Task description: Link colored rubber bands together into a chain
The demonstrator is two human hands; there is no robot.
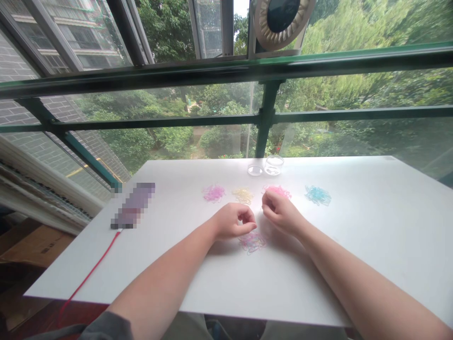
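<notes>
My left hand (231,222) is closed just above a mixed-colour pile of small rubber bands (252,243), its thumb and fingertips meeting in a pinch. Anything between them is too small to make out. To its right, my right hand (281,213) is also closed, fingers curled inward, in front of a pink pile of rubber bands (279,191) that it partly hides. What it may hold is hidden. Behind my left hand lies a pale yellow pile (242,195). A purple pile (213,192) sits further left, and a blue pile (317,194) lies right of my right hand.
A clear round container (274,165) and its clear lid (255,170) stand near the white table's (382,226) back edge. At the left is a blurred-out phone-like object (134,205) with a red cable (94,269) running over the front edge. Railings and windows rise behind.
</notes>
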